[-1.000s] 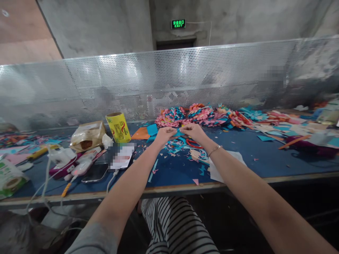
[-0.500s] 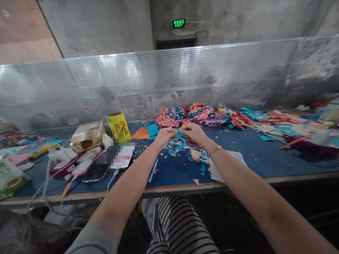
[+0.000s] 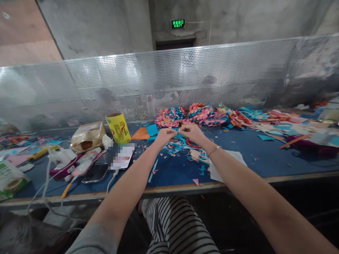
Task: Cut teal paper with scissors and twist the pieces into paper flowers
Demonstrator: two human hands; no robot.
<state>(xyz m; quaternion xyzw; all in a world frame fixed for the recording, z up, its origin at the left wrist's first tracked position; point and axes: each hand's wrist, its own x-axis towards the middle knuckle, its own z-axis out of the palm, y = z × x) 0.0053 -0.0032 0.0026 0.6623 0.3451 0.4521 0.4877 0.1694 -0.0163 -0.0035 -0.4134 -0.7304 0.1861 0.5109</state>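
My left hand (image 3: 165,135) and my right hand (image 3: 192,132) are close together over the middle of the table, fingertips pinched and nearly meeting. A small piece of blue paper (image 3: 178,132) shows between them, and both hands pinch it; its full shape is hidden by the fingers. Beneath lie blue paper scraps (image 3: 182,144) and a heap of cut bits. Just behind the hands sit fringed pink and blue paper bundles (image 3: 169,118). A white sheet (image 3: 233,158) lies partly under my right forearm.
To the left stand a yellow printed roll (image 3: 119,127) and a brown bag (image 3: 88,135). A lit phone (image 3: 123,157), a dark phone (image 3: 95,173) and white cables lie near the front edge. Paper strips (image 3: 286,123) spread along the right. A perforated metal screen (image 3: 137,84) closes the back.
Both hands stay in almost the same place, still pinched together. My right fingers have shifted slightly around the blue paper. The rest has not visibly moved.
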